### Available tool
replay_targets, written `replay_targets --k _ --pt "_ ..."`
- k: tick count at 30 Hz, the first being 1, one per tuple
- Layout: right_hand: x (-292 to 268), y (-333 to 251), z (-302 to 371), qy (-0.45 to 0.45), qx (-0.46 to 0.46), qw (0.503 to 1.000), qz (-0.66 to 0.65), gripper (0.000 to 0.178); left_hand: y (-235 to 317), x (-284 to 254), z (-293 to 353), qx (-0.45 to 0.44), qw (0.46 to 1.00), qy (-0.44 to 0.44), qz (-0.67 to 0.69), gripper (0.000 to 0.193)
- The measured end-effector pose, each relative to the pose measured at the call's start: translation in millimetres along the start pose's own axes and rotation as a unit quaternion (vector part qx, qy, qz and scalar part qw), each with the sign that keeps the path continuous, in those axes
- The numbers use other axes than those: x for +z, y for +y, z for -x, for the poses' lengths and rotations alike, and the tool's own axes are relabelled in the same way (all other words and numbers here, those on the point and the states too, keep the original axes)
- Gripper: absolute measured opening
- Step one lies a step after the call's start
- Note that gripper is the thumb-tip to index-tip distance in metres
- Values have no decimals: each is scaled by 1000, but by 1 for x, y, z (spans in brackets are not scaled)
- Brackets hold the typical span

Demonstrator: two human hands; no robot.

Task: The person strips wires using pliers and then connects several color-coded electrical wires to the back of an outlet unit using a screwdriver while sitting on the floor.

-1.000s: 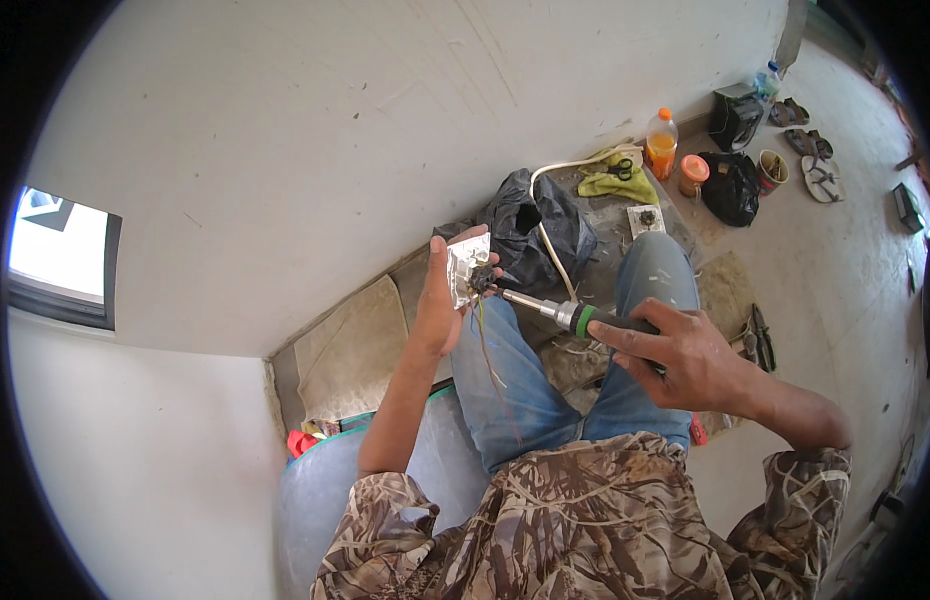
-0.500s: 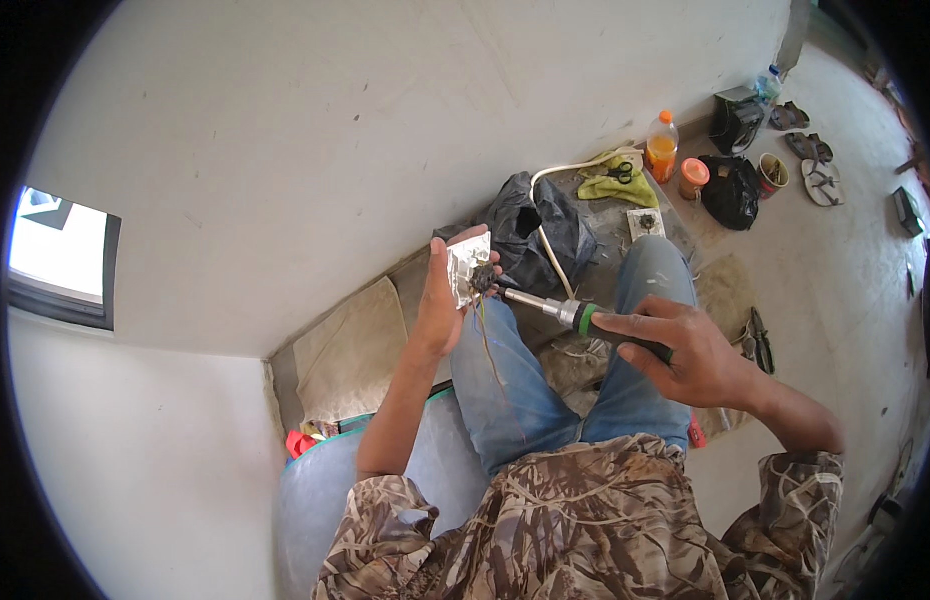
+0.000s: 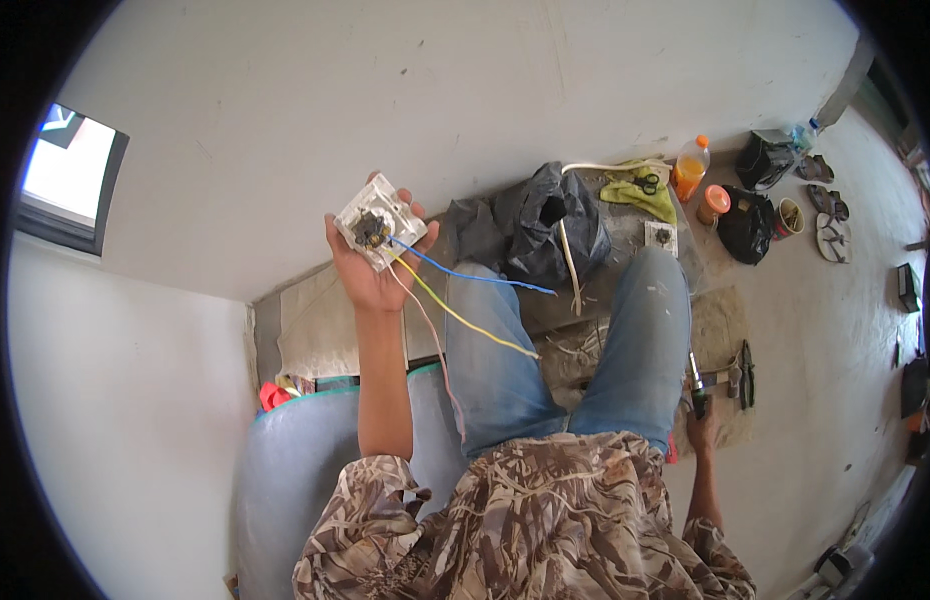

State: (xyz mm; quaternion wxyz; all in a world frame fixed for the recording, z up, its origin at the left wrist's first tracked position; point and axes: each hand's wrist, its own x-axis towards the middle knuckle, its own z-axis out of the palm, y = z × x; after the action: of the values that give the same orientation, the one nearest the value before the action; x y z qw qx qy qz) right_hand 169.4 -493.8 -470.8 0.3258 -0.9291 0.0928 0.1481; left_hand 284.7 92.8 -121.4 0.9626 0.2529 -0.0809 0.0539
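My left hand (image 3: 370, 283), raised to the left of my knees, is closed around a white wall socket (image 3: 378, 222) with its wired back facing up. A blue wire (image 3: 475, 275), a yellow-green wire (image 3: 465, 320) and a pale pink wire (image 3: 432, 335) trail from it over my left thigh. Down beside my right thigh, my right hand (image 3: 702, 430) is low near the floor, gripping the dark handle of a screwdriver (image 3: 698, 385) whose metal shaft points away from me. My right fingers are partly hidden.
Pliers (image 3: 748, 375) and a hammer (image 3: 725, 377) lie on a cardboard piece right of my leg. Ahead are a black plastic bag (image 3: 560, 225), white cable (image 3: 568, 265), scissors (image 3: 647, 183) on a yellow-green cloth (image 3: 625, 200), another socket (image 3: 662, 237) and an orange drink bottle (image 3: 691, 170).
The screwdriver has left the socket; my right hand carried it down beside my right thigh. My left hand moved left with the socket, turning its back upward, and the wires now spread out.
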Motion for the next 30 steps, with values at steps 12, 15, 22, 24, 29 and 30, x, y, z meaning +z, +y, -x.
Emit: replay_targets --k 12,15,22,24,29,30 --pt "-91 -279 -17 -19 -193 937 -290 29 -52 13 -10 -95 993 -38 59 63" --pt "-108 -344 -9 -187 -265 891 -317 28 -75 13 -17 -108 991 -47 69 60" --pt "-95 -350 11 -36 -372 875 -308 16 -59 -36 38 -70 997 18 33 60" --pt "-101 -348 20 -24 -381 857 -347 13 -39 -45 54 -119 976 -180 19 52" --pt "-92 -355 27 -1 -491 807 -330 11 -45 22 49 -377 870 -99 -303 51" --pt "-92 -357 29 -16 -507 803 -313 11 -55 32 52 -409 792 -43 -452 55"
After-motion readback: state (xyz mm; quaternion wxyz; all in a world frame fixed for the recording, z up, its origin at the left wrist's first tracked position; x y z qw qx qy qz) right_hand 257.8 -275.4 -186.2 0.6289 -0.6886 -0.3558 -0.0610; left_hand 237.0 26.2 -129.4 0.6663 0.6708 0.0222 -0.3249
